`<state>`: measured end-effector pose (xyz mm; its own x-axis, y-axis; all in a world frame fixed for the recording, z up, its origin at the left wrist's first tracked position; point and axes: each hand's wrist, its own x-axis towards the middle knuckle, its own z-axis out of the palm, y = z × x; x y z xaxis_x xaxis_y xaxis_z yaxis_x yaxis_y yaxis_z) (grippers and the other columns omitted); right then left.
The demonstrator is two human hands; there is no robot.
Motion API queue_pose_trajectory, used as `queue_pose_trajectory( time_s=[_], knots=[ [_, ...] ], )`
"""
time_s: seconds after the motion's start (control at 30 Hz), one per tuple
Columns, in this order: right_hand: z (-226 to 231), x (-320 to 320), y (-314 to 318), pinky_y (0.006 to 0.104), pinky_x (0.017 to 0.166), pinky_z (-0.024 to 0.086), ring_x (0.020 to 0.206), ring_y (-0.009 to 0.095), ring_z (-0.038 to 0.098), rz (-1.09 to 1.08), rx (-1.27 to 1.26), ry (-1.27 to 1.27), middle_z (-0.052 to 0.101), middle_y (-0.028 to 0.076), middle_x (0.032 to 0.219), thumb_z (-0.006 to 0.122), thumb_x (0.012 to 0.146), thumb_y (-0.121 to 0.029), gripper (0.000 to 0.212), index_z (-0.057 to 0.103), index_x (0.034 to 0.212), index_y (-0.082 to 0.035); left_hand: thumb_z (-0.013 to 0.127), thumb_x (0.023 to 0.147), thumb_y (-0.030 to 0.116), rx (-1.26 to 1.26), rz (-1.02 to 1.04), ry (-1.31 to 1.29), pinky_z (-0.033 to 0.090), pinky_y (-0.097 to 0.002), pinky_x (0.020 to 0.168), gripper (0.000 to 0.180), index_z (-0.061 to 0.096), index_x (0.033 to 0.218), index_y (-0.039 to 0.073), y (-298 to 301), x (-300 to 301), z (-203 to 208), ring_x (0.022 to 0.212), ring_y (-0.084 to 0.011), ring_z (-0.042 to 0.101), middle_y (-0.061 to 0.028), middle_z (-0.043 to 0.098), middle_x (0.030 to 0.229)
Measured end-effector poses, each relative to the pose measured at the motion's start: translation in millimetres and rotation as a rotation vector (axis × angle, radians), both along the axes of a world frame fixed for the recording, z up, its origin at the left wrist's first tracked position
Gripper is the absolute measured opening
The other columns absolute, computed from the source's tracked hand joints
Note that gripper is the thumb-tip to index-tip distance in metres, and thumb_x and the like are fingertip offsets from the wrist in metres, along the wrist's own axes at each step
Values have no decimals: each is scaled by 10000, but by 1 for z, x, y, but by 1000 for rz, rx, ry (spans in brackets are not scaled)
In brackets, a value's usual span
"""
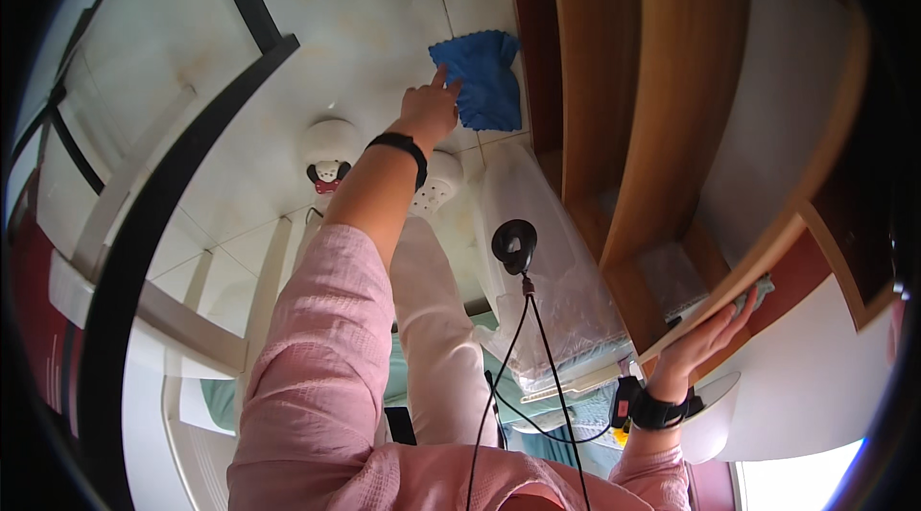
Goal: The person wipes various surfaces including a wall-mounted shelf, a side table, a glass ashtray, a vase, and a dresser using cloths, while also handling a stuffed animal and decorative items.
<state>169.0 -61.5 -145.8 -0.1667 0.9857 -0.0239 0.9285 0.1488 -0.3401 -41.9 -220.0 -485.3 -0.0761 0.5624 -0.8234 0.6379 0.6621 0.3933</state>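
A crumpled blue cloth (pixel 489 84) with a scalloped edge lies on the pale tiled floor. My left hand (pixel 430 110) reaches down to its left edge, fingers stretched and apart; whether the fingertips touch the cloth I cannot tell. On the right stands a wooden shelf unit (pixel 662 98) with open compartments. Along its near side panel lies my right hand (pixel 705 338), its fingers holding a small grey-green cloth (pixel 764 290) against the wood. Part of that cloth is hidden under the fingers.
Clear plastic sheeting (pixel 547 261) covers something beside the shelf. A black round device (pixel 514 244) hangs on cords before me. White slippers (pixel 439 183) are on my feet, one with a dog figure. A black-edged table (pixel 163 223) and white chair (pixel 187 329) stand left.
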Motion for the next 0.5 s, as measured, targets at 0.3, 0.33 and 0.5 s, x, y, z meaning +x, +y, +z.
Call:
queue_pose_trajectory(
  time_s=[0.3, 0.33, 0.5],
  knots=[
    [20, 36, 4, 453, 1010, 304, 1241, 419, 323, 787, 216, -813, 248, 248, 1382, 395, 928, -361, 589, 182, 1365, -30, 500, 814, 101, 223, -125, 95, 482, -374, 827, 423, 485, 1226, 196, 8, 24, -68, 1013, -268, 571, -124, 315, 1387],
    [22, 35, 2, 465, 1005, 311, 1236, 432, 325, 750, 177, -838, 248, 257, 1378, 415, 922, -364, 608, 168, 1369, -35, 500, 814, 101, 219, -127, 82, 482, -374, 827, 423, 485, 1226, 196, 4, 28, -70, 1013, -268, 571, -124, 315, 1387],
    [15, 36, 9, 418, 1016, 284, 1232, 387, 337, 647, 175, -587, 279, 231, 1370, 327, 947, -366, 547, 208, 1356, -23, 498, 827, 101, -144, -6, 29, 511, -348, 758, 195, 663, 932, 106, -28, 29, -43, 940, -234, 615, -78, 642, 992]
  ],
)
